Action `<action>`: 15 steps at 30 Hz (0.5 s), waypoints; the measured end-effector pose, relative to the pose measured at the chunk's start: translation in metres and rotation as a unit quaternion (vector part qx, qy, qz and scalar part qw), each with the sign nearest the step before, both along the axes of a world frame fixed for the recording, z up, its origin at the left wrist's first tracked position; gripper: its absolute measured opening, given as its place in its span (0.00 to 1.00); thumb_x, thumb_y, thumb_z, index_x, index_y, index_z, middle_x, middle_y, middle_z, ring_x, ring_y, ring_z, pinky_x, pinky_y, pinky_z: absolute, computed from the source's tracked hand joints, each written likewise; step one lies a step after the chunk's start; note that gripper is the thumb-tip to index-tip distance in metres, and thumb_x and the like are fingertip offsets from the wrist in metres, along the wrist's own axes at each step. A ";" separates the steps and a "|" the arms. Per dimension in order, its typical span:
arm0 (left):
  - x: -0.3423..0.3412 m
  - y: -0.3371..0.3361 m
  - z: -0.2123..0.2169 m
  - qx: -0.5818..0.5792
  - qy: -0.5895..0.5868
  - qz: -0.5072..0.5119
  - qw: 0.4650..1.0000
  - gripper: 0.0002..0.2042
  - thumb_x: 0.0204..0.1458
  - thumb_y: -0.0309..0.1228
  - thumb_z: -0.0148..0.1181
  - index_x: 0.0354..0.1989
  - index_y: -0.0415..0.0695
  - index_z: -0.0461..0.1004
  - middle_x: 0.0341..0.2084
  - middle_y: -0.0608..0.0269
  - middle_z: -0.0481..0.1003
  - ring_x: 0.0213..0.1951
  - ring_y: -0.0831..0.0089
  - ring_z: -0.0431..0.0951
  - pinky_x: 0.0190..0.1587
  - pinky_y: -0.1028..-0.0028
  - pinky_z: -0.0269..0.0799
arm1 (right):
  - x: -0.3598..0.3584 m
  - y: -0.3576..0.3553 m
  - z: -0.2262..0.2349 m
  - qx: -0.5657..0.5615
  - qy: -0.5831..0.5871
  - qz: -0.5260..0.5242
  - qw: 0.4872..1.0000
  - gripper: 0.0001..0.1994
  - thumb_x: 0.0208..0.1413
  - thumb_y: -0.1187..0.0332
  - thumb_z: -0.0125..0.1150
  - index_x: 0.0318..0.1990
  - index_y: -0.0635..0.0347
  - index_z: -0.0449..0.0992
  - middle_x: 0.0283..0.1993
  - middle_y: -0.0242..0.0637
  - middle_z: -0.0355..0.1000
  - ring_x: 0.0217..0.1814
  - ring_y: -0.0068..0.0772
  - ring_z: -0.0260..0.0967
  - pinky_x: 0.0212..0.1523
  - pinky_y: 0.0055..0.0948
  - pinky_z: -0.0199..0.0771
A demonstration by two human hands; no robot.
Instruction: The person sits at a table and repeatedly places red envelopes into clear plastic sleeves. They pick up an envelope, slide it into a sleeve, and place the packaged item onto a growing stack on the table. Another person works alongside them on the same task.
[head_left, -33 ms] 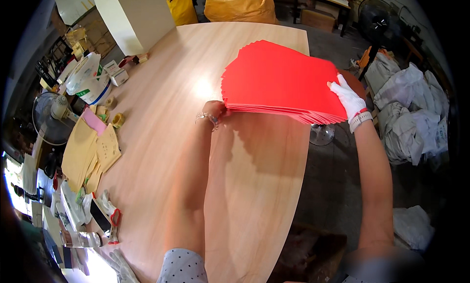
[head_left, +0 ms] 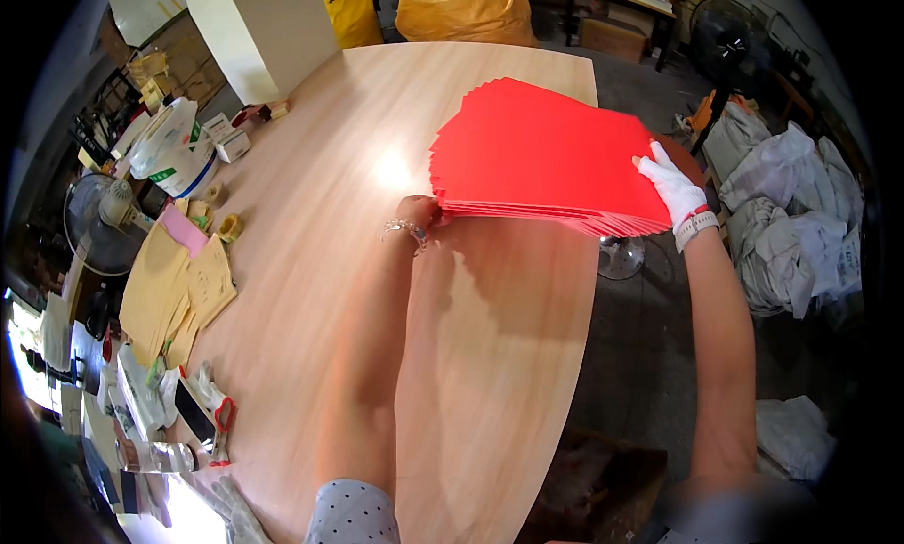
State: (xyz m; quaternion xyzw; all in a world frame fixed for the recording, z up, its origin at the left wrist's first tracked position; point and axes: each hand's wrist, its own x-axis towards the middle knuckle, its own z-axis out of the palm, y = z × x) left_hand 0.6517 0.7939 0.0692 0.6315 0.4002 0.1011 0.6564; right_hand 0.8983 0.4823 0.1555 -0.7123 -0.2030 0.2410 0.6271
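Unmoved — fanned red paper stack [head_left: 551, 153]

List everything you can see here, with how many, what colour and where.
red sheets: one fanned stack, red, held above the table's right part
table: one, light wood, centre
yellow envelopes: a pile, tan-yellow, table's left edge
pink paper: one, pink, above the envelopes
bucket: one, white, upper left of the table
fan: one, grey, left of the table
white box: one, white, far end of the table
yellow bags: two, yellow, floor beyond the table
white sacks: several, white-grey, floor at right
left hand: bare, with bracelet, grips the stack's left edge
right hand: white glove, holds the stack's right edge
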 end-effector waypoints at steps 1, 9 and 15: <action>0.000 -0.013 0.002 0.001 -0.005 0.013 1.000 0.08 0.49 0.27 0.52 0.29 0.34 0.73 0.23 0.57 0.75 0.18 0.75 0.75 0.13 0.79 0.64 | -0.003 -0.003 0.001 0.003 0.006 -0.001 1.000 0.38 0.53 0.61 0.56 0.66 0.62 0.41 0.65 0.45 0.51 0.61 0.29 0.58 0.56 0.22 0.60; -0.029 -0.046 -0.004 -0.034 -0.036 0.066 0.997 0.09 0.52 0.26 0.50 0.32 0.30 0.72 0.26 0.54 0.77 0.21 0.71 0.77 0.19 0.75 0.72 | -0.015 -0.008 0.009 -0.028 -0.002 0.024 0.999 0.37 0.53 0.61 0.55 0.66 0.60 0.42 0.66 0.45 0.50 0.62 0.30 0.56 0.57 0.21 0.59; -0.057 -0.065 -0.015 -0.077 -0.068 0.078 0.992 0.11 0.54 0.28 0.50 0.33 0.29 0.70 0.27 0.53 0.75 0.23 0.67 0.78 0.22 0.73 0.76 | -0.022 -0.019 0.005 -0.018 -0.003 0.056 0.998 0.36 0.53 0.64 0.55 0.66 0.59 0.43 0.66 0.44 0.49 0.63 0.32 0.55 0.57 0.23 0.58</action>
